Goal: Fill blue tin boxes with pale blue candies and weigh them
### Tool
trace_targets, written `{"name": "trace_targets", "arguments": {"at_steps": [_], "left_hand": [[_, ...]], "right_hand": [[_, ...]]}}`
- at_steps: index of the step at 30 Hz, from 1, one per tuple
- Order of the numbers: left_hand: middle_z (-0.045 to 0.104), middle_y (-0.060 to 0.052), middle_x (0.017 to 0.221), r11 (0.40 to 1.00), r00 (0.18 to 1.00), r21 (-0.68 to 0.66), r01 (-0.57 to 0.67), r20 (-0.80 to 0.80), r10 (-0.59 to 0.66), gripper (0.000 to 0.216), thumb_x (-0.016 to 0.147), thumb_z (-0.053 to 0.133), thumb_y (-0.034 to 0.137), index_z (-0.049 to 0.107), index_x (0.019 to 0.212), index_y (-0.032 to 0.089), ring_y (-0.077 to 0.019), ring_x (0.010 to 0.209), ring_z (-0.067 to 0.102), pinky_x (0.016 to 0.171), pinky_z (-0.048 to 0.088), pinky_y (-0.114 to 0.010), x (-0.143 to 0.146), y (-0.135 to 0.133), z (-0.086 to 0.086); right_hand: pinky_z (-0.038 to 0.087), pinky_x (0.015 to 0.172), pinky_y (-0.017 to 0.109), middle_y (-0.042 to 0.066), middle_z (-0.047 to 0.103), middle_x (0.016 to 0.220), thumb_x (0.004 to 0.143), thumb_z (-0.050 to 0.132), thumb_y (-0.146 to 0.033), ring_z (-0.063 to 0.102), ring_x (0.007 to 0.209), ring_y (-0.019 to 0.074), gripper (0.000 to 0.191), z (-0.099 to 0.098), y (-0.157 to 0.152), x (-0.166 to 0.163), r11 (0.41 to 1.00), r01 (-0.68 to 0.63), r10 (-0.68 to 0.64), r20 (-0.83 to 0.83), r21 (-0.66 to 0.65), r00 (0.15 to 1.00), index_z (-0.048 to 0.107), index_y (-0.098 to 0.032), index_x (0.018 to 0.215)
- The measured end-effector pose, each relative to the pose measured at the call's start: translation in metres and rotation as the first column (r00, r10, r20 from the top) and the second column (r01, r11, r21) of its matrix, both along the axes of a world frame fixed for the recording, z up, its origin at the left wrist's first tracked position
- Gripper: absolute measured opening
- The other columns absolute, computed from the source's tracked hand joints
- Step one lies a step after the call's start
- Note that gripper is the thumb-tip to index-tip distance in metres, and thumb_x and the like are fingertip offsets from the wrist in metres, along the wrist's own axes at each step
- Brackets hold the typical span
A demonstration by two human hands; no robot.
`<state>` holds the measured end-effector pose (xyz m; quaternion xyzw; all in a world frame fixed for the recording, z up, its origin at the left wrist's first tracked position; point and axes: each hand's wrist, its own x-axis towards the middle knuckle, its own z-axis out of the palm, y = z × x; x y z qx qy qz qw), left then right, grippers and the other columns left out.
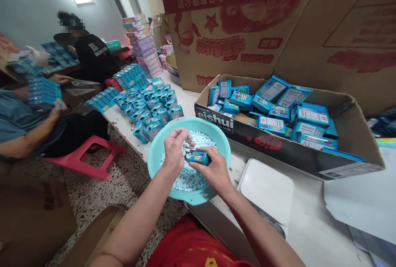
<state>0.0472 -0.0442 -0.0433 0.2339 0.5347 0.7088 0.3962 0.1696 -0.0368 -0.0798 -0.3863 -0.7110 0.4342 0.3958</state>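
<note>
A turquoise plastic basin filled with small pale blue candies stands in front of me at the table's edge. Over it, my right hand grips a small blue candy box lying tilted on its side. My left hand is closed around some of the pale candies at the box's left end, with its fingertips curled. Whether candies are passing into the box, I cannot tell. Left of the basin, several more small blue boxes stand in rows with their dark open ends up.
A low black carton full of blue boxes lies right of the basin, near a white scale. Pink and purple boxes are stacked behind. Tall cardboard backs the table. Two people sit at left, one beside a red stool.
</note>
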Motion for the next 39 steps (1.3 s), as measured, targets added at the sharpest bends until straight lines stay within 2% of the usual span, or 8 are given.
{"name": "trace_targets", "arguments": {"at_steps": [10,14,22,28,33,35,37,39], "left_hand": [[0.043,0.009,0.049,1.0,0.999,0.012,0.02,-0.03,-0.02,0.03,0.066,0.072,0.035,0.05,0.073,0.016,-0.0025,0.035,0.036,0.033,0.019,-0.015,-0.001,0.002,0.003],[0.042,0.009,0.05,0.998,0.998,-0.001,0.057,0.001,-0.057,0.029,0.067,0.071,0.036,0.051,0.076,0.016,-0.0021,0.036,0.035,0.033,0.019,-0.014,-0.002,0.002,0.002],[0.044,0.008,0.049,0.998,0.999,0.056,-0.009,-0.035,0.011,0.025,0.07,0.07,0.033,0.051,0.074,0.017,-0.0045,0.04,0.042,0.039,0.031,-0.016,0.012,-0.004,0.007],[0.04,0.009,0.049,0.994,1.0,0.106,0.007,0.02,-0.009,0.026,0.069,0.071,0.03,0.048,0.072,0.017,-0.0021,0.036,0.033,0.034,0.02,-0.015,0.012,-0.004,0.017],[0.037,0.01,0.051,0.992,0.998,0.124,0.014,0.065,-0.022,0.03,0.065,0.073,0.03,0.048,0.075,0.018,-0.0015,0.036,0.03,0.033,0.017,-0.014,0.003,-0.008,0.03],[0.035,0.01,0.051,0.996,1.0,0.088,0.004,0.005,-0.004,0.03,0.066,0.072,0.033,0.048,0.075,0.019,-0.002,0.036,0.029,0.034,0.017,-0.014,-0.005,-0.011,0.024],[0.039,0.009,0.052,0.997,0.985,-0.058,0.051,-0.164,-0.059,0.027,0.069,0.067,0.039,0.05,0.077,0.019,-0.0042,0.038,0.034,0.035,0.022,-0.015,-0.015,-0.017,0.01],[0.055,0.002,0.064,0.934,0.851,-0.307,0.181,-0.427,-0.305,0.029,0.071,0.063,0.044,0.056,0.086,0.02,-0.0109,0.053,0.052,0.044,0.037,-0.019,-0.023,-0.025,-0.011]], "right_hand": [[0.045,0.082,0.036,0.002,0.064,0.091,0.061,0.08,-0.023,0.059,0.091,0.0222,0.037,0.004,-0.006,0.001,0.999,0.015,-0.017,-0.076,-0.036,0.997,0.066,-0.024,0.095],[0.044,0.084,0.035,0.002,0.063,0.091,0.059,0.081,-0.021,0.059,0.091,0.0215,0.038,-0.001,-0.006,0.001,0.997,-0.005,-0.002,-0.106,-0.072,0.994,0.066,-0.024,0.095],[0.044,0.084,0.035,0.001,0.062,0.09,0.058,0.081,-0.022,0.059,0.09,0.0212,0.038,-0.001,-0.008,0.004,0.992,0.0,-0.018,-0.149,-0.125,0.989,0.067,-0.024,0.094],[0.044,0.085,0.035,0.001,0.063,0.089,0.055,0.082,-0.024,0.059,0.089,0.0212,0.037,0.007,-0.008,0.008,0.984,0.01,-0.047,-0.205,-0.176,0.978,0.069,-0.024,0.09],[0.047,0.083,0.036,0.0,0.067,0.092,0.052,0.084,-0.028,0.061,0.089,0.0213,0.043,0.018,-0.008,0.028,0.928,-0.061,-0.084,-0.366,-0.367,0.927,0.069,-0.025,0.092],[0.05,0.075,0.033,-0.001,0.069,0.088,0.053,0.083,-0.029,0.063,0.081,0.0196,0.046,0.016,-0.006,0.047,0.884,-0.079,-0.16,-0.457,-0.461,0.875,0.068,-0.025,0.096],[0.051,0.069,0.031,-0.002,0.069,0.084,0.054,0.083,-0.029,0.063,0.074,0.0175,0.046,0.009,-0.004,0.073,0.861,-0.016,-0.287,-0.511,-0.509,0.81,0.066,-0.026,0.097],[0.051,0.068,0.03,-0.002,0.07,0.082,0.054,0.083,-0.03,0.063,0.072,0.0166,0.046,-0.003,-0.001,0.102,0.849,0.132,-0.416,-0.494,-0.513,0.764,0.066,-0.026,0.097]]}}
